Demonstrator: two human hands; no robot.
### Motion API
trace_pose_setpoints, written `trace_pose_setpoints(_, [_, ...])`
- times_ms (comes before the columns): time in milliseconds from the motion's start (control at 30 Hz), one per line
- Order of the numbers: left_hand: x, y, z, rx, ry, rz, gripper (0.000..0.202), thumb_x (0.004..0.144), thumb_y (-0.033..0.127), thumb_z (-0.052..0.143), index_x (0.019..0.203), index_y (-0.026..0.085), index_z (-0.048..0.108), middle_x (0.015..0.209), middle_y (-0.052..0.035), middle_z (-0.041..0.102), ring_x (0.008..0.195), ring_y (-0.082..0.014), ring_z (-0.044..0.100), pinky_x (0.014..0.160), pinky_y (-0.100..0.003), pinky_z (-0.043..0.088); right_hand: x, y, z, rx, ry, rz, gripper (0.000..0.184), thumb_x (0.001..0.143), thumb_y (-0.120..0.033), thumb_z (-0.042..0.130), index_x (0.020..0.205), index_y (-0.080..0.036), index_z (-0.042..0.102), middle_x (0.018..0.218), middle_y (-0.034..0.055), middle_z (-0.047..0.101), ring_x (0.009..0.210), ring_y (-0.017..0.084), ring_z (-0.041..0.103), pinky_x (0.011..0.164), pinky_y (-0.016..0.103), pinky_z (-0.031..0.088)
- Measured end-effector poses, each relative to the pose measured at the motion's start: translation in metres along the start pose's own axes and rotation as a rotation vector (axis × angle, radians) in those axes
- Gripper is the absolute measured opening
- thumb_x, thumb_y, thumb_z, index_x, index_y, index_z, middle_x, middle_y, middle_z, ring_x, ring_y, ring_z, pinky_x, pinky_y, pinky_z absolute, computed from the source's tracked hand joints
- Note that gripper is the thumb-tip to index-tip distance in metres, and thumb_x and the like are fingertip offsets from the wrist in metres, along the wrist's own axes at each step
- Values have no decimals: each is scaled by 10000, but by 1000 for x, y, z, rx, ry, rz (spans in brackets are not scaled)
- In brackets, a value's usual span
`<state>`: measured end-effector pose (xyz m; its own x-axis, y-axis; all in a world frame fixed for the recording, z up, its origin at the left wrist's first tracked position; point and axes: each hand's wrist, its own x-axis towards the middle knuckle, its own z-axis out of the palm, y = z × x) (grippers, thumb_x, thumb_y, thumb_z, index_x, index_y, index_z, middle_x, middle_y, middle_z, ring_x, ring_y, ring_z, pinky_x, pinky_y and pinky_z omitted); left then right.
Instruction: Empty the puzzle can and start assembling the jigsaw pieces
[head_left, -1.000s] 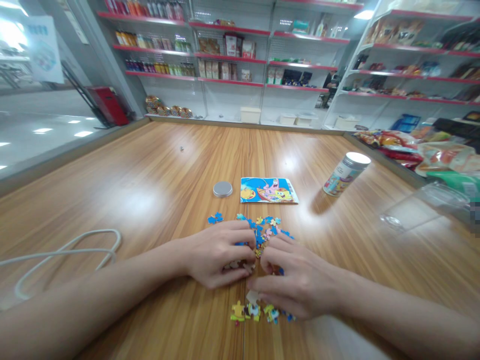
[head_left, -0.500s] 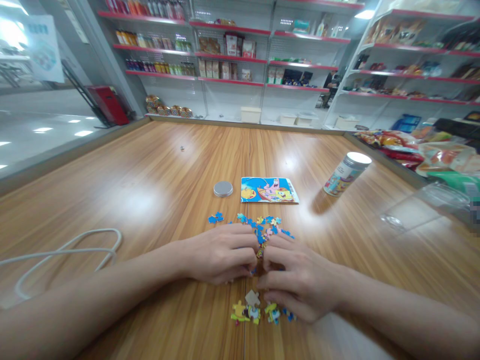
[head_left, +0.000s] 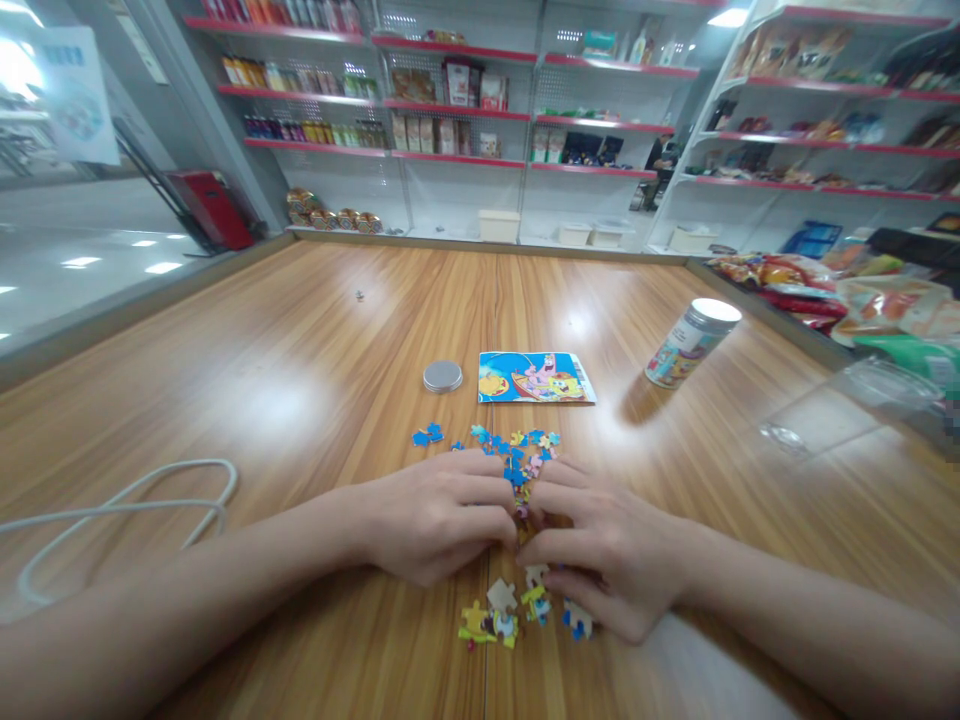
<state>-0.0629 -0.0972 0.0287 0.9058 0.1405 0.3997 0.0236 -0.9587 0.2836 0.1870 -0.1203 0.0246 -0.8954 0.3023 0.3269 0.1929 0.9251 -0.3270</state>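
Note:
Loose jigsaw puzzle pieces [head_left: 514,468], mostly blue with some pink and yellow, lie in a heap just beyond my hands. My left hand [head_left: 442,510] rests palm down at the heap's near left side. Its fingers are curled together, and the fingertips are partly hidden, so what they hold cannot be made out. Facing it, my right hand [head_left: 611,545] is bent over the pieces with fingers and thumb apart. By its thumb lie a yellow-and-white piece [head_left: 535,604] and a blue-edged piece [head_left: 578,618]. Nearer me is a cluster of yellow pieces [head_left: 477,622], with a blank-backed piece [head_left: 502,596] touching it.
Beyond the pieces lie a round silver lid [head_left: 442,376] and a cartoon picture card [head_left: 536,378]. A printed canister [head_left: 694,343] stands at right, near a clear plastic container [head_left: 847,405]. A white cable [head_left: 127,506] loops at left. Snack bags [head_left: 795,285] line the right edge.
My right fingers have shifted slightly among the near pieces. A blank-backed piece now shows beside the right index finger, and more of the blue-edged piece is visible by the thumb.

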Motion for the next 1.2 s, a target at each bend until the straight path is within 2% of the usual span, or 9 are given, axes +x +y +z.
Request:
trace_pose_setpoints(167, [-1,-5,1,72,53,25,122,965,111,520,990,170,624,1005,-98,703,880,-203,580,787,-352,482,0,2,2,-3,12,23,125,889,-202,594,982,-176,674,960,77,595,899,215,503,799,385,413])
trace_pose_setpoints(333, [-1,-3,2,55,-4,13,57,926,221,619,914,179,656,951,-94,701,859,-211,607,769,-371,471,0,4,3,-34,15,20,91,936,-221,580,970,-180,655,927,75,598,890,213,505,806,378,413])
trace_pose_setpoints(467, [2,4,-2,14,-41,26,182,892,369,698,914,192,663,907,-77,700,892,-236,622,761,-402,437,2,6,5,-60,45,-20,80,941,-203,575,900,-181,641,908,65,612,867,200,506,790,361,409])
trace_pose_setpoints(567, [3,9,-1,-18,-83,27,214,866,404,728,908,207,658,890,-67,694,893,-227,634,765,-396,445,3,7,7,-78,87,-38,105,944,-172,564,873,-182,641,877,58,606,834,188,494,772,347,402])
trace_pose_setpoints(767, [3,10,3,-78,-126,18,97,896,306,696,906,216,663,862,-46,698,877,-203,649,772,-372,459,4,5,7,-53,147,-3,135,947,-158,530,837,-169,608,903,73,573,821,180,477,736,323,399])
trace_pose_setpoints(933, [2,8,2,-92,-117,5,35,899,245,665,903,213,652,862,-53,695,873,-207,643,770,-375,450,2,3,0,-48,72,37,76,919,-171,547,927,-187,621,967,79,553,885,203,497,782,354,400])
trace_pose_setpoints(1000, [2,8,1,-82,-90,-7,33,878,199,664,894,218,642,854,-47,691,849,-203,640,755,-377,442,0,4,-5,1,54,-10,65,897,-233,566,938,-196,600,960,68,544,862,204,497,784,369,389])
trace_pose_setpoints(1100, [2,8,1,-69,-91,-7,105,836,161,672,916,223,643,857,-44,688,833,-207,636,730,-384,433,-3,5,-10,78,-24,-114,169,857,-365,601,868,-203,555,887,40,529,783,190,472,770,381,372])
trace_pose_setpoints(1200, [1,8,1,-70,-116,3,87,832,186,673,905,225,648,842,-46,679,824,-212,630,730,-393,430,-4,5,-8,76,-98,-118,188,866,-377,605,828,-201,550,847,26,536,758,179,461,773,383,361])
